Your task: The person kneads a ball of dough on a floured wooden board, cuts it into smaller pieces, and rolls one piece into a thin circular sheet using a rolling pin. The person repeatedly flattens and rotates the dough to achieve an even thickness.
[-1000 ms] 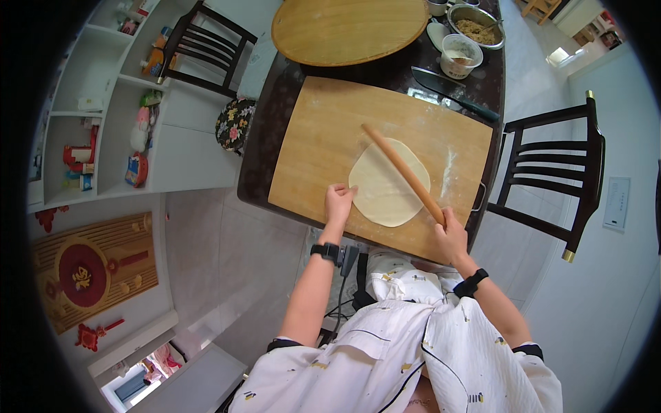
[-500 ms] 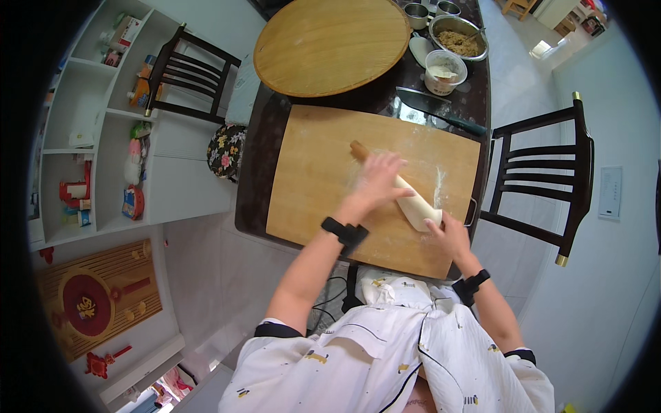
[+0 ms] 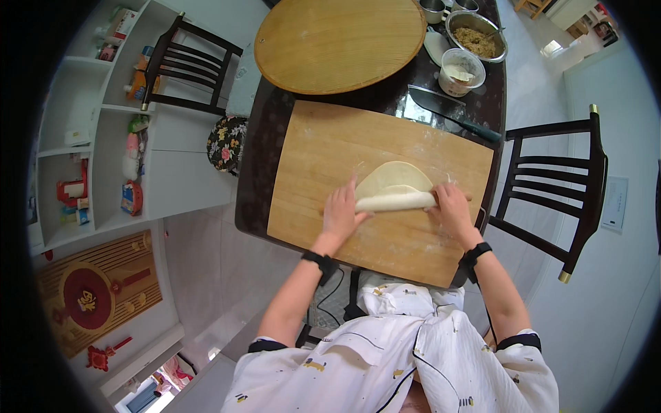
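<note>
A pale sheet of dough (image 3: 391, 177) lies on the floured wooden board (image 3: 310, 151), its near part wound around a rolling pin (image 3: 469, 197). The roll runs nearly left to right, and the rest of the sheet spreads out beyond it in a rounded shape. At the pin's left end, my left hand (image 3: 340, 212) has its fingers over it and its thumb against the dough. My right hand (image 3: 452, 209) holds the right end, with a short bit of wood poking out past the fingers. Most of the pin is hidden by dough and hands.
Beyond the board lies a cleaver-like knife (image 3: 447, 115) with a dark handle. Further back are a plastic tub of white powder (image 3: 460, 74), a metal bowl of filling (image 3: 476, 43) and a large round wooden board (image 3: 337, 45). Dark chairs (image 3: 551, 186) flank the table.
The dough-wrapped pin has turned from a slant to nearly crosswise, and part of the sheet now lies spread out. My left hand has come nearer, to the pin's left end.
</note>
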Tool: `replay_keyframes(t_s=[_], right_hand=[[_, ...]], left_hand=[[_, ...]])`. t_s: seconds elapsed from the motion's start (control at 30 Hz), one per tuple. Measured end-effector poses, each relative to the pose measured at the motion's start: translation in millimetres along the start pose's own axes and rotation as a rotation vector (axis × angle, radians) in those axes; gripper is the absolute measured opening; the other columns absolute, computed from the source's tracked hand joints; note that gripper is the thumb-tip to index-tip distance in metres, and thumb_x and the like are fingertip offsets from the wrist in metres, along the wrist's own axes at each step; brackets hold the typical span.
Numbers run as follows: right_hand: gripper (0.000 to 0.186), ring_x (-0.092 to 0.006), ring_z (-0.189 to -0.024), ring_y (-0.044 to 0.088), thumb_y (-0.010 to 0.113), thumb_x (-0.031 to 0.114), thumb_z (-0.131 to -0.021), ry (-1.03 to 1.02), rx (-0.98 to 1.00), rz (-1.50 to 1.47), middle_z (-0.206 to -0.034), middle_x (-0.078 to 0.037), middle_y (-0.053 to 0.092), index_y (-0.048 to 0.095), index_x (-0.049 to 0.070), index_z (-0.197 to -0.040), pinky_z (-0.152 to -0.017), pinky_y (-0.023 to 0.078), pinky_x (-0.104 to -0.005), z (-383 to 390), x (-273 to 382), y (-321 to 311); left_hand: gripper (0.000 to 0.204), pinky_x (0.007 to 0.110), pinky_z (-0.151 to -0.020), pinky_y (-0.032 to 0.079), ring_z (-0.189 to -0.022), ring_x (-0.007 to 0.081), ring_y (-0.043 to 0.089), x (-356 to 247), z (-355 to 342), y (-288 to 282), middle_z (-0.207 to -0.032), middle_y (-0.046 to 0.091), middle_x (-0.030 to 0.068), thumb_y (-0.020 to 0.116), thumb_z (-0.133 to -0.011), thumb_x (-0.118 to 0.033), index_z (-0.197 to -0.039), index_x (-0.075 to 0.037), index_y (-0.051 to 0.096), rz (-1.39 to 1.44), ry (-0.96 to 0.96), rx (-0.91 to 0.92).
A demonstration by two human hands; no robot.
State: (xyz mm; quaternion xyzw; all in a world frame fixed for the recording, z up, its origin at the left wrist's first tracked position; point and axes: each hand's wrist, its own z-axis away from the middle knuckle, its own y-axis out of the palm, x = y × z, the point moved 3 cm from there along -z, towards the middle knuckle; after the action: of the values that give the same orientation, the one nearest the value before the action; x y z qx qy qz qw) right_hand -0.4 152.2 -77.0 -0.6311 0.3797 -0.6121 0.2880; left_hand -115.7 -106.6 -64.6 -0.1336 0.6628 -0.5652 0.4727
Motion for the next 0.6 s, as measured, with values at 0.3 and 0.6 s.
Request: replay_keyframes(t_s=[0.3, 0.6], right_hand=[[0.051, -0.0335, -0.127, 0.048, 0.065, 0.015, -0.081, -0.308, 0.06, 0.178, -0.131, -0.017, 0.054, 0.052, 0.0, -0.128, -0.108, 0.038, -0.044, 27, 45, 45], [0.042, -0.0325, -0.11, 0.057, 0.061, 0.007, -0.077, -0.235, 0.101, -0.086, -0.118, -0.016, 0.06, 0.058, 0.0, -0.118, -0.097, 0.046, -0.0433, 63, 55, 39]], left_hand=[[0.058, 0.042, -0.098, 0.045, -0.115, 0.0293, 0.056, -67, 29, 55, -0.126, 0.059, 0.0134, 0.072, -0.078, -0.012, -0.131, -0.003, 0.052, 0.037, 0.31, -0.176], [0.035, 0.038, -0.087, 0.051, -0.103, 0.0263, 0.062, -67, 65, 59, -0.112, 0.065, 0.0095, 0.062, -0.079, -0.004, -0.114, -0.002, 0.063, 0.161, 0.349, -0.209]])
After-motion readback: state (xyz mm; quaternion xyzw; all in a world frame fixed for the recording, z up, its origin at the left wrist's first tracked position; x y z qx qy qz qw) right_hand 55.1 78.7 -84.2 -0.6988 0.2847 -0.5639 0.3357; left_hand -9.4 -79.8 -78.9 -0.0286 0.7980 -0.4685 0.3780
